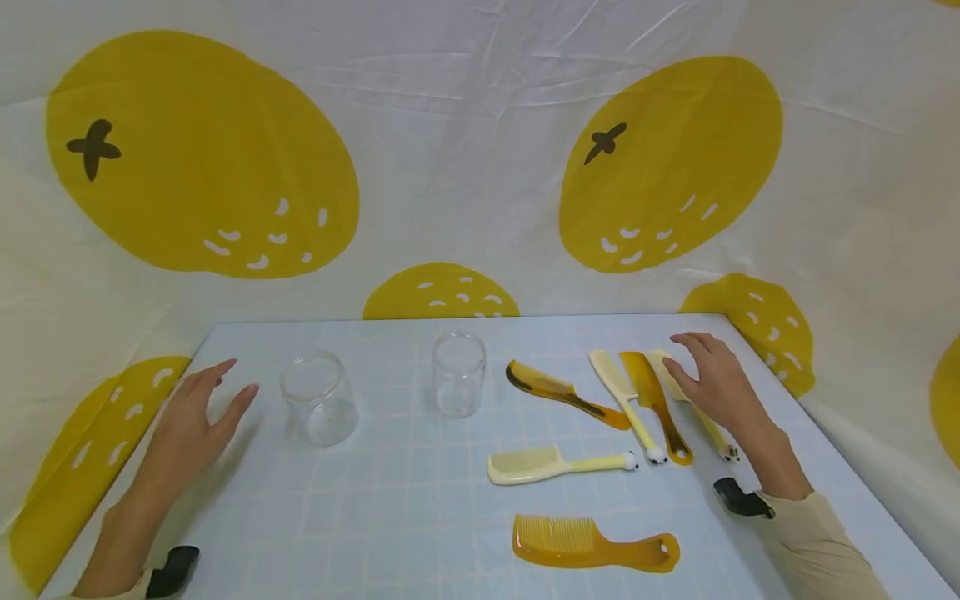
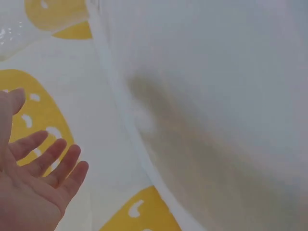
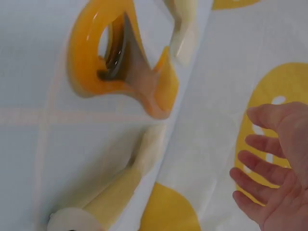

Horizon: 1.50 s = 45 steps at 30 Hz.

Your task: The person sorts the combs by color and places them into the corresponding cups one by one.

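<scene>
My left hand hovers, fingers spread and relaxed, left of a clear glass cup; nothing is in it. A second, narrower glass cup stands upright toward the table's middle. At the right, my right hand, loosely bent and holding nothing, overlaps a cream comb with an animal-head end, partly hiding it. Beside that lie an amber comb and another cream comb. Left of these is a dark-streaked amber comb. Nearer me lie a cream comb and an amber wide comb.
A pale checked cloth covers the table. Behind and at both sides hangs a white curtain printed with large yellow fruit. Black wrist straps show at both sleeves.
</scene>
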Each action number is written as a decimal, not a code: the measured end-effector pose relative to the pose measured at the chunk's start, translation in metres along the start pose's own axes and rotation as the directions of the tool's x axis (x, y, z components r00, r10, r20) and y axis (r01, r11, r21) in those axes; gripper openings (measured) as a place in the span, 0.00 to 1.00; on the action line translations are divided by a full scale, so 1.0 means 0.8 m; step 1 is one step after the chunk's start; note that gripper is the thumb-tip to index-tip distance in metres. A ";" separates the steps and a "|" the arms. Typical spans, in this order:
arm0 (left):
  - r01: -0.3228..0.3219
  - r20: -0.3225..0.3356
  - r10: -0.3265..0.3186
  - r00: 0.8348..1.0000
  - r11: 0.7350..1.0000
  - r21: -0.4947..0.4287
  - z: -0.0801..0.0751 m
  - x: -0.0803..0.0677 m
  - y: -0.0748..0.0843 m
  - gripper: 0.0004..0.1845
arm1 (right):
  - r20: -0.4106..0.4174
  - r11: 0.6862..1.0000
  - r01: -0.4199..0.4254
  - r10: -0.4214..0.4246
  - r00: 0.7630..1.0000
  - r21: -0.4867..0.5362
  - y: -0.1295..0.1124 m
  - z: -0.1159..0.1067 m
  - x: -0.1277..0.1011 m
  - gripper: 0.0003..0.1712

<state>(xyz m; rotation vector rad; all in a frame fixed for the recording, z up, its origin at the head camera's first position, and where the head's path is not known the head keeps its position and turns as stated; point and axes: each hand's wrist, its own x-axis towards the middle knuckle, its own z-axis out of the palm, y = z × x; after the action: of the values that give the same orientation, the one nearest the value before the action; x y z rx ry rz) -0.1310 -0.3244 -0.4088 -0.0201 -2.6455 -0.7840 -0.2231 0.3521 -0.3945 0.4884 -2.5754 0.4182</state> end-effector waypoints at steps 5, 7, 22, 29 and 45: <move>-0.035 -0.093 0.025 0.995 0.994 -0.108 0.003 -0.003 0.015 0.28 | -0.008 0.999 0.016 -0.015 1.000 0.038 -0.014 0.000 0.006 0.23; -0.034 -0.112 0.018 0.993 0.990 -0.134 0.005 -0.004 0.021 0.27 | -0.011 0.998 0.030 -0.029 1.000 0.052 -0.020 0.001 0.009 0.23; 0.156 0.123 -0.126 0.984 0.950 -0.272 0.018 -0.007 0.066 0.44 | 0.070 0.988 0.058 -0.068 0.995 0.141 -0.081 -0.008 0.017 0.21; 0.153 0.153 -0.111 0.982 0.943 -0.295 0.033 -0.003 0.079 0.58 | 0.069 0.980 0.138 -0.149 0.986 0.141 -0.104 -0.006 0.015 0.21; 0.223 0.172 -0.180 0.968 0.936 -0.273 0.044 -0.008 0.089 0.59 | 0.141 0.953 0.251 -0.276 0.951 0.170 -0.137 0.006 0.004 0.20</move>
<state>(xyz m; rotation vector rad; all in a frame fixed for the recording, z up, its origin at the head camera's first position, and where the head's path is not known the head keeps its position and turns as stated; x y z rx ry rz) -0.1292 -0.2452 -0.4009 0.1234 -2.6697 -1.2820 -0.1824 0.2518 -0.3749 0.9464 -2.5939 0.4969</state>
